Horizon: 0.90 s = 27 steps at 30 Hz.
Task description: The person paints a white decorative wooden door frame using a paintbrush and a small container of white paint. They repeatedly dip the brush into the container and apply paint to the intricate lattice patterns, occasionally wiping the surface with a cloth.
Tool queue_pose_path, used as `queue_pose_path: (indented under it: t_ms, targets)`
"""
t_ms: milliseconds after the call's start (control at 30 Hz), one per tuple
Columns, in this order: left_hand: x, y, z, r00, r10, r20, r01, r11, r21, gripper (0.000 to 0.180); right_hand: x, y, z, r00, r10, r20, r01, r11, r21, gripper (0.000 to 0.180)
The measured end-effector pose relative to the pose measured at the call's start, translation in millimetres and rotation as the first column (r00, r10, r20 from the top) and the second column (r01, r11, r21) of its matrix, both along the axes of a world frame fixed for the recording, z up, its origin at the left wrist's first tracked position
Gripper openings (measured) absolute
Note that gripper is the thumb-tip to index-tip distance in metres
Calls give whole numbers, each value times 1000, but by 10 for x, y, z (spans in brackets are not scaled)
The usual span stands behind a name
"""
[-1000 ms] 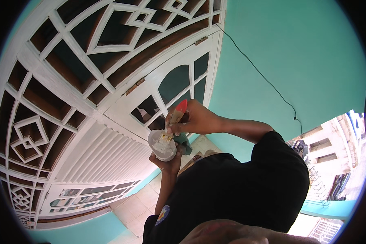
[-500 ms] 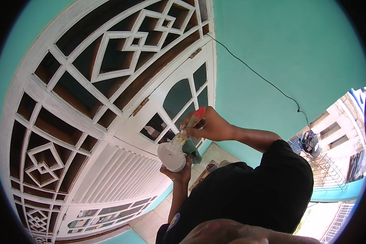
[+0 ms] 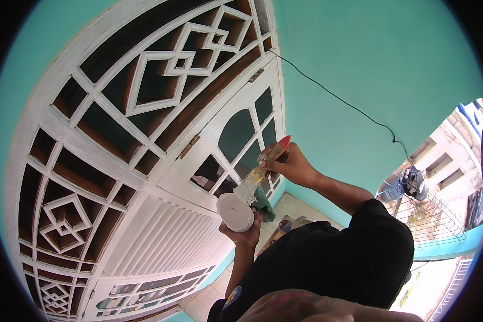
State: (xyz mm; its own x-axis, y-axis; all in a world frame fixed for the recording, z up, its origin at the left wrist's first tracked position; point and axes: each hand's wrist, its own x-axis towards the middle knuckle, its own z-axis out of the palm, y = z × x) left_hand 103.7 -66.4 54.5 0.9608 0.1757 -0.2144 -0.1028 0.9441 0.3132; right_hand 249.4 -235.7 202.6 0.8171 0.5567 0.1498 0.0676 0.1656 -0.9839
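My right hand point(image 3: 290, 163) is closed around a paintbrush point(image 3: 263, 167) with a wooden handle tipped in red. Its bristles are thick with white paint and sit at the far rim of a round white tub point(image 3: 235, 212); whether they touch it I cannot tell. The tub is held tilted in my left hand point(image 3: 245, 231), whose fingers wrap its underside and side. A green cloth point(image 3: 262, 206) hangs beside the tub, by the fingers of my left hand. The tub's inner surface looks pale and coated.
A white panelled door point(image 3: 198, 158) with hinges and glass openings stands in front, beside white lattice work point(image 3: 155, 80). A turquoise wall point(image 3: 354, 70) rises to the right, crossed by a black cable point(image 3: 349, 99). Farther right are a wire rack point(image 3: 434, 217) and a blue container point(image 3: 393, 190).
The brush has drawn back from over the tub toward its far rim, baring more bristles. Both hands and the tub sit slightly farther right in view.
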Motion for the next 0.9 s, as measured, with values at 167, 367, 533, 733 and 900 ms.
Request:
queue_pose_path:
  t_ms: [167,367,533,733,900]
  targets:
    - [15,-3,-26,996,-43,74,42,999,11,76,-54,-81,-84,998,-56,-41,57,998,12,17]
    - [128,31,-100,986,-56,155,54,998,16,85,48,-172,-197,990,-45,-130,62,990,130,17]
    - [230,-46,15,979,-46,198,46,999,2,91,121,-135,-265,987,-42,-154,67,985,160,17]
    - [355,-71,-136,975,-77,207,67,996,55,97,184,-175,-500,957,-24,-291,109,954,281,17]
    - [425,-249,-47,984,-41,176,39,999,18,90,273,-293,-630,928,5,-373,127,936,329,18]
